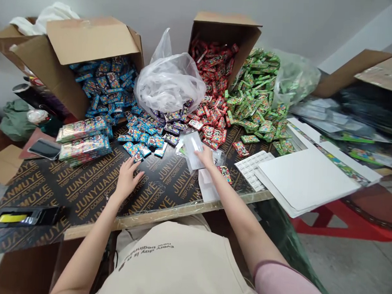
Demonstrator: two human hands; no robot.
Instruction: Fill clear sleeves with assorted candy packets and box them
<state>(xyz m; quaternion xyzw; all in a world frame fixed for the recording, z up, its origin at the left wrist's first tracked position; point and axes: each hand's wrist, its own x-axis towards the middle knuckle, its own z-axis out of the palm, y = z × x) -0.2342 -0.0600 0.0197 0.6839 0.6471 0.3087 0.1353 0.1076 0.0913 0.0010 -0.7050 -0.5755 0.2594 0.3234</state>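
My left hand (pixel 129 177) rests over the black plywood tabletop (pixel 162 184), fingers apart, its fingertips at the near edge of the small blue packets (pixel 148 136). A small packet (pixel 137 157) lies right at those fingertips; whether they press on it I cannot tell. In my right hand (pixel 204 156) is a clear, whitish plastic pouch (pixel 193 146), gripped by its right side. Under and around it lie more clear pouches (pixel 219 156) and a white sheet (pixel 207 186). Close to the right wrist sits a red packet (pixel 225 173).
Behind are a box of blue packets (pixel 93 40), a plastic bag (pixel 169 81) over purple ones, a box of red packets (pixel 226 19) and green packets (pixel 258 102). Wrapped bundles (pixel 85 147), a phone (pixel 44 148) and a black case (pixel 29 216) lie left; white cards (pixel 307 176) overhang right.
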